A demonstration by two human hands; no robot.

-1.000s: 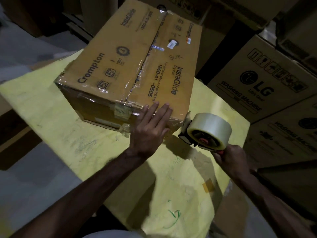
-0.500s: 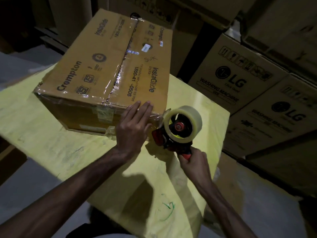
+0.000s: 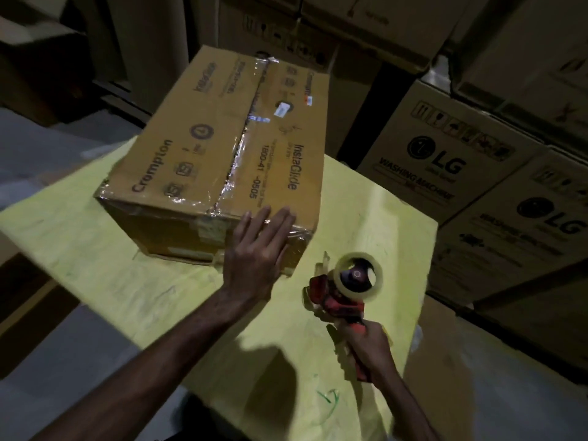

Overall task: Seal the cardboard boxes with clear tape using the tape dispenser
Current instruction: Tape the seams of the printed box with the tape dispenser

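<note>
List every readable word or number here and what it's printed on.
"Crompton": cardboard box, left top flap.
"InstaGlide": same box, right flap.
"-0505": end of a number beside it; rest blurred.
"LG", "WASHING MACHINE": stacked carton on the right.
Small print and white sticker: unreadable.

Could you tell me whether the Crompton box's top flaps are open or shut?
Shut: both flaps of the Crompton box lie flat, and shiny clear tape runs along their centre seam.
</note>
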